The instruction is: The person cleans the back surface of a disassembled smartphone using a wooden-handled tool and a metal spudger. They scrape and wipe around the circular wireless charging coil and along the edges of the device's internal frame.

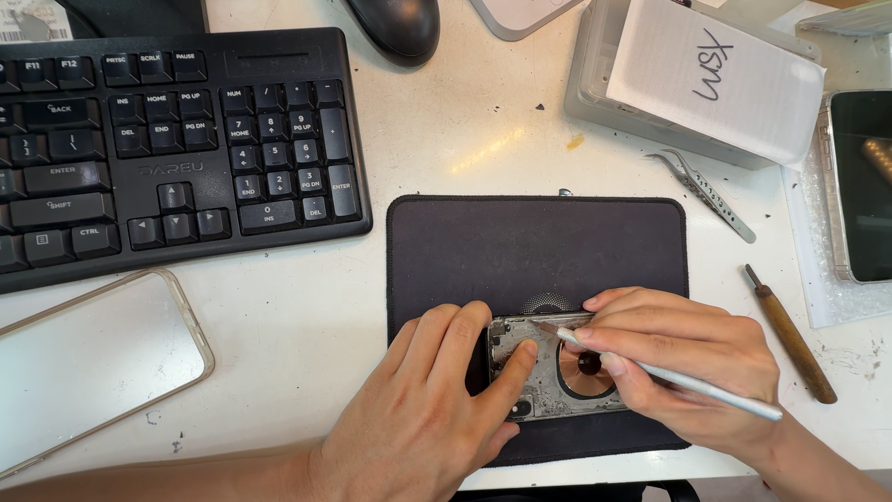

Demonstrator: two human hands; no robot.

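Note:
An opened phone back housing [548, 372] with a round copper coil lies on a dark work mat [534, 246]. My left hand [427, 409] presses down on the housing's left end, thumb on its inner surface. My right hand [688, 358] grips a thin silver pen-like tool [688, 381], whose tip touches the housing's upper edge near the top of the coil. Much of the housing's right part is hidden under my right hand.
A black keyboard [167, 139] fills the upper left, a phone with a pale screen [88, 363] lies below it. A black mouse [395, 28] sits at the top. Metal tweezers [706, 195], a wooden-handled tool [790, 335], a clear box with paper [706, 79] and another phone [859, 186] lie to the right.

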